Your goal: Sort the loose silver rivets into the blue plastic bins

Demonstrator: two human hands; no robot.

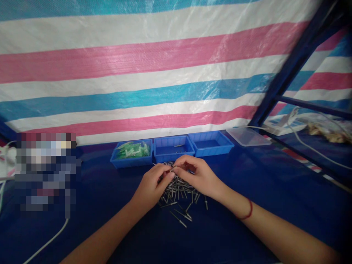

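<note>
A heap of blind rivets (pixel 178 190), thin grey pins with thicker silvery ends, lies on the dark blue table top below my hands. Several loose rivets (pixel 180 219) are scattered on the near side of the heap. My left hand (pixel 154 182) is closed in a pinch over the heap's left part. Coming from the right, my right hand (pixel 197 175) is closed too, its thumb and forefinger meeting the left fingertips. Whatever is pinched between them is tiny and mostly covered by the fingers. A red cord circles my right wrist.
Behind the heap stand three blue bins: the left bin (pixel 131 161) with green-and-white packets (pixel 133 149), the middle bin (pixel 173 158) with a few rivets, and the right bin (pixel 213 149). A clear plastic lid (pixel 249 137), white cables (pixel 316 146) and a blue frame post (pixel 280 79) are rightward.
</note>
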